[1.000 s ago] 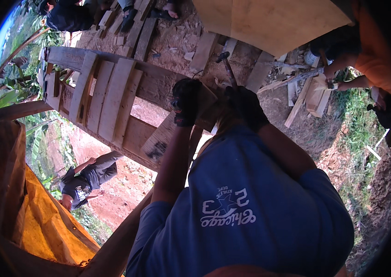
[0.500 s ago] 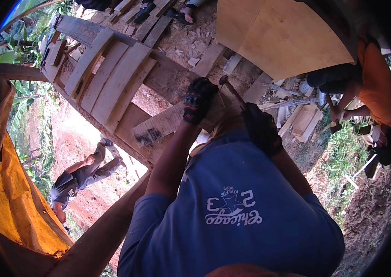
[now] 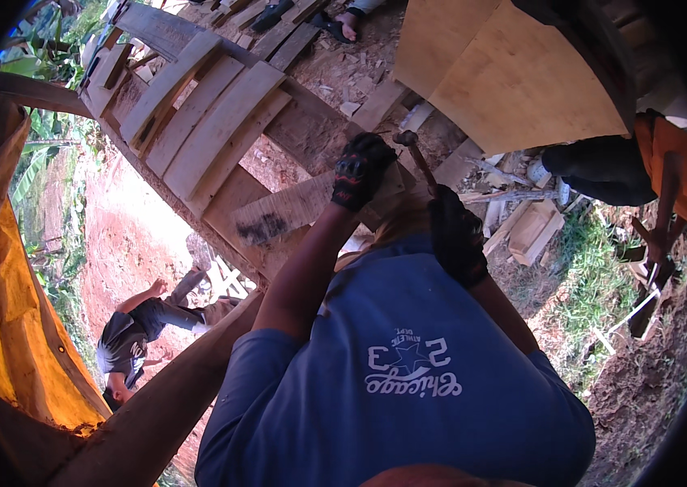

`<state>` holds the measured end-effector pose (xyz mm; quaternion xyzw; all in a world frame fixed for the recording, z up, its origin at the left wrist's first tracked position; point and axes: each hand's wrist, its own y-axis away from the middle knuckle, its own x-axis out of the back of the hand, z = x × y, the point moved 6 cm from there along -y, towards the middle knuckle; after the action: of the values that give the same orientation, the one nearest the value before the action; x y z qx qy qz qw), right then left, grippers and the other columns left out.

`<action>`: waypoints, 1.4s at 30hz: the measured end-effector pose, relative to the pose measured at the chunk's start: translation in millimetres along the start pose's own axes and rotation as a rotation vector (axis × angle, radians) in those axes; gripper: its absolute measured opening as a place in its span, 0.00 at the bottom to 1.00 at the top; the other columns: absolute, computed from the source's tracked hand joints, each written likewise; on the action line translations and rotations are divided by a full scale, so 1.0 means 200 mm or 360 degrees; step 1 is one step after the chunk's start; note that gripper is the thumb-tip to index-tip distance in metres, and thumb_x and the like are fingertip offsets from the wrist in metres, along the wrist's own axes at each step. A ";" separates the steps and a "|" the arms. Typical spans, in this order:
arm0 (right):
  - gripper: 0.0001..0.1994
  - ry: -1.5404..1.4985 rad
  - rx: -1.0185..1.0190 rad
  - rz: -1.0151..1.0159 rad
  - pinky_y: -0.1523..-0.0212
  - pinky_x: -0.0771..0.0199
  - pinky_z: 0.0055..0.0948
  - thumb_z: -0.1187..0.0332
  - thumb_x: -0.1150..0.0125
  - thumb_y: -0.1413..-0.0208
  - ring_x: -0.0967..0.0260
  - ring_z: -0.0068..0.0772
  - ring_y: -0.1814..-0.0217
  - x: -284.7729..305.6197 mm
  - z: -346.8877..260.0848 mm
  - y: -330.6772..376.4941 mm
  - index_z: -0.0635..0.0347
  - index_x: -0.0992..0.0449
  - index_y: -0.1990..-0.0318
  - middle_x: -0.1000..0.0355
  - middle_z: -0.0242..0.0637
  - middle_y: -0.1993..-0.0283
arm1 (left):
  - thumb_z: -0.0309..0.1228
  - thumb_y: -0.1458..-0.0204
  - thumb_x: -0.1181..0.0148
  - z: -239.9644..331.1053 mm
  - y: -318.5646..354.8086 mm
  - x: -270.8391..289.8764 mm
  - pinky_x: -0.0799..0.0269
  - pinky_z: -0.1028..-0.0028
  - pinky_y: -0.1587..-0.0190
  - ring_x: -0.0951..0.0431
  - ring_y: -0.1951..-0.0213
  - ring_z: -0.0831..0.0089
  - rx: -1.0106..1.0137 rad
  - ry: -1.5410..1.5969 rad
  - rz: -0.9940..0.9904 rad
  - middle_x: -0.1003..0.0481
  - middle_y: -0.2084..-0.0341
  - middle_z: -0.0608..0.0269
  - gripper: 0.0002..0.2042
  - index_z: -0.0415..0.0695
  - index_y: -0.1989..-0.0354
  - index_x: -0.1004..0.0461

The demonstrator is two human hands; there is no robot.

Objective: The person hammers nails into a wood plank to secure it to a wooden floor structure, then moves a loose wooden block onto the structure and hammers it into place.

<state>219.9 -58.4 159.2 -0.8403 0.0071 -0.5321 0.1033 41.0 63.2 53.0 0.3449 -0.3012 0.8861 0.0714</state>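
So, the brown-handled, dark metal-headed hammer (image 3: 422, 162) is just right of our black-gloved L hand (image 3: 362, 166), w/ our black-gloved R hand (image 3: 455, 235) clenched round its handle. Our L is curled over a pale, dark-smudged wooden board (image 3: 299, 209); can't tell if it's gripping. Farther L, we've pale wooden slats (image 3: 226, 134) across brown beams (image 3: 169, 199); upper R, a big pale flat panel (image 3: 514, 73).

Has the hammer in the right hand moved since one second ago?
Yes: judged against the slatted wooden frame, the hammer has come closer, its head now nearer the left hand.
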 end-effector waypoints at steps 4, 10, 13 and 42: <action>0.14 -0.0026 -0.0204 -0.0393 0.59 0.16 0.50 0.64 0.44 0.25 0.16 0.58 0.59 -0.09 0.09 -0.01 0.57 0.27 0.38 0.17 0.50 0.58 | 0.35 0.41 0.34 -0.02 -0.03 -0.05 0.23 0.53 0.40 0.20 0.44 0.54 0.0110 -0.0046 -0.0235 0.16 0.58 0.59 0.08 0.55 0.56 0.12; 0.13 0.0254 0.0067 0.0079 0.61 0.16 0.49 0.64 0.47 0.23 0.16 0.55 0.57 0.01 -0.01 0.00 0.58 0.27 0.39 0.19 0.50 0.50 | 0.34 0.42 0.34 -0.03 0.00 -0.04 0.24 0.55 0.38 0.19 0.46 0.53 0.0119 -0.0026 -0.0085 0.15 0.58 0.59 0.09 0.55 0.56 0.12; 0.12 0.0122 -0.0162 -0.0445 0.64 0.18 0.45 0.66 0.48 0.23 0.17 0.50 0.57 -0.10 0.11 -0.01 0.58 0.26 0.39 0.21 0.47 0.47 | 0.34 0.43 0.34 -0.01 -0.03 -0.04 0.24 0.55 0.38 0.19 0.46 0.53 0.0148 -0.0013 -0.0217 0.15 0.58 0.59 0.08 0.54 0.58 0.11; 0.13 -0.0181 -0.0408 -0.0475 0.57 0.19 0.61 0.56 0.49 0.22 0.19 0.68 0.57 -0.08 0.09 0.01 0.48 0.27 0.40 0.17 0.55 0.58 | 0.33 0.40 0.34 0.09 -0.08 0.08 0.19 0.59 0.49 0.15 0.57 0.58 -0.0120 -0.0040 0.0150 0.16 0.66 0.62 0.13 0.56 0.48 0.13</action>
<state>229.7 -55.1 136.0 -0.8670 -0.0557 -0.4880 -0.0843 44.6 63.3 81.6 0.3386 -0.3510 0.8721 0.0387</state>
